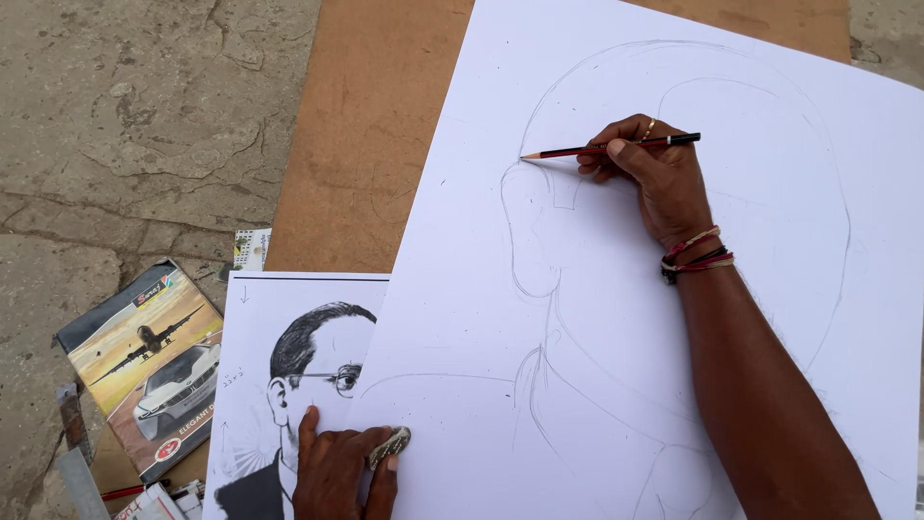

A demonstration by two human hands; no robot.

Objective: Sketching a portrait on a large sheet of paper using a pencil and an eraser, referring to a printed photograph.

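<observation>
On the white drawing sheet [616, 337], the right hand [654, 178] grips a red-black pencil [608, 147]; at its lower-left edge, the left hand [342, 472] clasps a worn eraser [390, 446].

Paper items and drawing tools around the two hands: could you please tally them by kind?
Large white drawing sheets: 1
Printed portrait references: 1
Booklets with a plane and car cover: 1
Red-and-black pencils, in the right hand: 1
Erasers, under the left hand: 1
Brown boards beneath: 1
Total: 6
</observation>
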